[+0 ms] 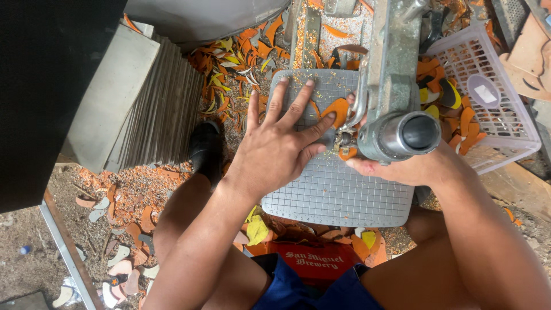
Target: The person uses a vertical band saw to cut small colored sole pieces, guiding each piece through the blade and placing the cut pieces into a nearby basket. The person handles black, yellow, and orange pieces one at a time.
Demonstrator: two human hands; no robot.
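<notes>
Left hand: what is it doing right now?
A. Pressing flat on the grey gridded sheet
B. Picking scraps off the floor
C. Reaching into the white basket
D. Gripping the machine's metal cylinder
A: the left hand lies palm down, fingers spread, on the grey gridded sheet, thumb beside the orange piece; the basket sits apart at right.

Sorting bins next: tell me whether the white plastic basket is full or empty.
Partly full: the white plastic basket holds orange and yellow offcuts along one side; its mesh floor shows elsewhere.
</notes>
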